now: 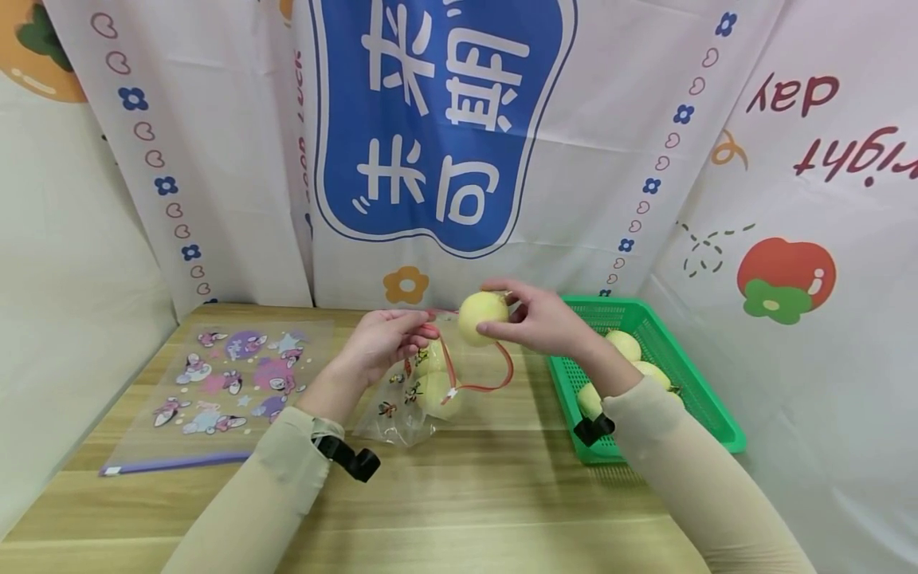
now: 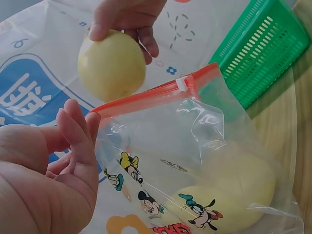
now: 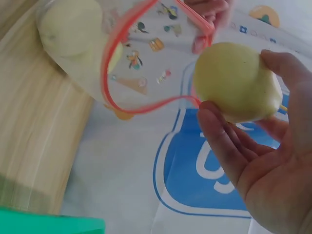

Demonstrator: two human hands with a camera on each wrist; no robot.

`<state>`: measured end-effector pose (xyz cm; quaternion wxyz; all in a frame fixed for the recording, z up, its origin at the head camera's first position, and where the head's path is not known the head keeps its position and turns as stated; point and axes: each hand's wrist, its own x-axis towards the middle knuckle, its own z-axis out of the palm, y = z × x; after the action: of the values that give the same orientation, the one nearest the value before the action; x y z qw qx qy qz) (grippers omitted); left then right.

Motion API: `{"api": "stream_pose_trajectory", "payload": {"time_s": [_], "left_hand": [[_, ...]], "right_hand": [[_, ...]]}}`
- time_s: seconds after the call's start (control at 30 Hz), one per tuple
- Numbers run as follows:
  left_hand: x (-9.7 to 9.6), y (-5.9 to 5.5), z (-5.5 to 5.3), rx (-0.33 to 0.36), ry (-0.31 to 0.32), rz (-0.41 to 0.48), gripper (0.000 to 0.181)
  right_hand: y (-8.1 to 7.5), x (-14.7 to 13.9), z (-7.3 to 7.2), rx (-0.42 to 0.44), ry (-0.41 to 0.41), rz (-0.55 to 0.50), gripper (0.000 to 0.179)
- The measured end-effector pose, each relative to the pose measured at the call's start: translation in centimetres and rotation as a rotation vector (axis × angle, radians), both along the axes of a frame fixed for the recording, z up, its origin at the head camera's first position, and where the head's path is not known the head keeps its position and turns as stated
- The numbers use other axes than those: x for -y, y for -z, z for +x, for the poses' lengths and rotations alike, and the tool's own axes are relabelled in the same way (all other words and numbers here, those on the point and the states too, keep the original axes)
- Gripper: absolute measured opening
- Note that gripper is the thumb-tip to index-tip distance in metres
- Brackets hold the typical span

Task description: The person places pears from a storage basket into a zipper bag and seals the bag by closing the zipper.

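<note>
In the head view, my right hand [image 1: 551, 320] holds a round pale yellow pear [image 1: 477, 319] between thumb and fingers, stem toward the palm. The pear is just above the open mouth of a clear zip bag [image 1: 390, 426] printed with cartoon figures. My left hand [image 1: 380, 343] pinches the bag's red rim [image 2: 141, 100] at its far left side. A white slider [image 2: 182, 84] sits on that rim. Inside the bag, two pears [image 3: 73, 24] lie at the bottom. In the right wrist view, the red rim forms a wide loop beside the held pear.
A green plastic basket [image 1: 706, 392] with several pears [image 1: 624, 345] stands to the right on the wooden table [image 1: 459, 510]. Flat on the left lies another clear bag [image 1: 237, 351] with a purple zip strip [image 1: 179, 462]. Printed white cloth [image 1: 602, 159] hangs behind the table.
</note>
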<state>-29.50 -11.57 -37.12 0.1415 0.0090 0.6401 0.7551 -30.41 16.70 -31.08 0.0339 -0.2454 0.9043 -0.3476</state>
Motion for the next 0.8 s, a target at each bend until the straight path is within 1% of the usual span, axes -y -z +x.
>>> {"api": "stream_pose_trajectory", "payload": {"time_s": [0.17,0.3,0.47,0.57,0.67,0.8], "left_hand": [[-0.1,-0.1,-0.1,0.000,-0.003,-0.007,0.044],[-0.2,-0.3,0.0,0.004,-0.015,0.001,0.043],[-0.3,-0.7,0.1,0.013,-0.018,0.024,0.043],[-0.3,-1.1,0.1,0.021,-0.016,0.037,0.043],[-0.2,-1.5,0.1,0.027,-0.028,0.056,0.043],[-0.1,-2.0,0.1,0.021,-0.036,0.067,0.042]], "right_hand": [[0.8,0.9,0.3,0.019,-0.059,0.059,0.061],[1.2,1.6,0.5,-0.026,-0.087,0.128,0.061],[1.5,2.2,0.5,-0.085,-0.083,0.200,0.063],[1.5,2.5,0.4,-0.115,-0.084,0.188,0.050],[1.1,2.6,0.3,-0.147,-0.073,0.157,0.036],[0.4,2.0,0.0,-0.157,-0.034,0.120,0.029]]}}
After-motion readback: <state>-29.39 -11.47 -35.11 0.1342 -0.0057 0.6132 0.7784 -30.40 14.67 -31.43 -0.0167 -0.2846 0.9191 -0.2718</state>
